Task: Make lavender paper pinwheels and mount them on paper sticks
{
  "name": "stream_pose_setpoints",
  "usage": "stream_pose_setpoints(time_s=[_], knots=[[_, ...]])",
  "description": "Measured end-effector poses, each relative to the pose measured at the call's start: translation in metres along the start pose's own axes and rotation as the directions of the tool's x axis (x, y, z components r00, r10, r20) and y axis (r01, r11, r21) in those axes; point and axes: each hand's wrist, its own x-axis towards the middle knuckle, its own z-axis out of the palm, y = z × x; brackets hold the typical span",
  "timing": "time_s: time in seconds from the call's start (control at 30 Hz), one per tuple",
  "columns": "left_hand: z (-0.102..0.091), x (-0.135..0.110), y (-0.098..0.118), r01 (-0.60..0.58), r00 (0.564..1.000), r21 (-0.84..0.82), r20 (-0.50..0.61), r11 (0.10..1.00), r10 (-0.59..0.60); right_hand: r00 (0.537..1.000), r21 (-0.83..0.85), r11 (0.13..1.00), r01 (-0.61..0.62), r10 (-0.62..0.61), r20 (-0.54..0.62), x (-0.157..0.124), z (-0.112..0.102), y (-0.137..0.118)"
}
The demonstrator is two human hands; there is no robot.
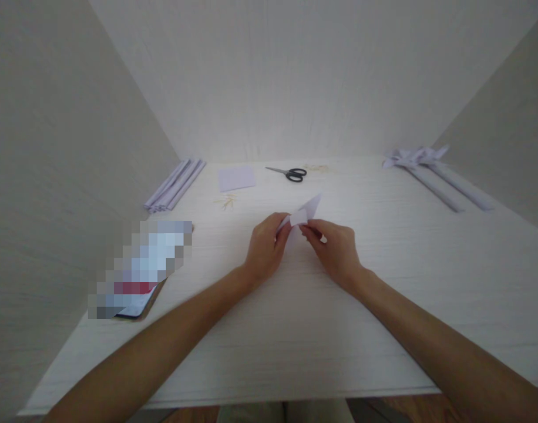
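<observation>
Between my two hands, above the middle of the table, is a folded piece of pale lilac paper [299,218] with a pointed flap rising to the upper right. My left hand [269,244] pinches its left side between thumb and fingers. On the right, my right hand [335,247] grips the paper's lower right edge with thumb and fingertips. The fingers partly cover the paper, so its full shape is hidden. Beyond the hands lie black-handled scissors [291,174] and a flat stack of lilac paper [236,178].
Rolled lilac paper tubes [176,185] lie at the back left. Two tubes with folded paper tops [436,179] rest at the back right. Thin yellowish strips [228,201] are scattered near the stack. A blurred-out phone-like device [148,276] sits at left. Walls [278,82] enclose the table [295,346].
</observation>
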Motion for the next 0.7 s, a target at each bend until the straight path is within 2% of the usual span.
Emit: stream_pose_setpoints(time_s=[0.17,0.33,0.5,0.7], knots=[[0.0010,-0.0001,-0.0008,-0.071,0.997,0.083,0.045,0.994,0.067,0.992,-0.008,0.997,-0.074,0.075,0.099,0.0013,-0.0004,-0.0010],[0.0016,0.0002,-0.0010,-0.087,0.992,0.165,0.106,0.982,0.070,0.985,-0.005,0.996,-0.092,0.092,0.143,0.0015,0.0009,-0.0008],[0.0020,0.0003,-0.0011,-0.088,0.991,0.174,0.114,0.981,0.069,0.989,0.017,0.996,-0.083,0.081,0.125,0.0016,0.0011,0.0001],[0.0026,-0.0001,0.0003,-0.083,0.992,0.166,0.112,0.983,0.065,0.996,-0.008,0.997,-0.082,0.082,0.023,0.0007,0.0005,-0.0034]])
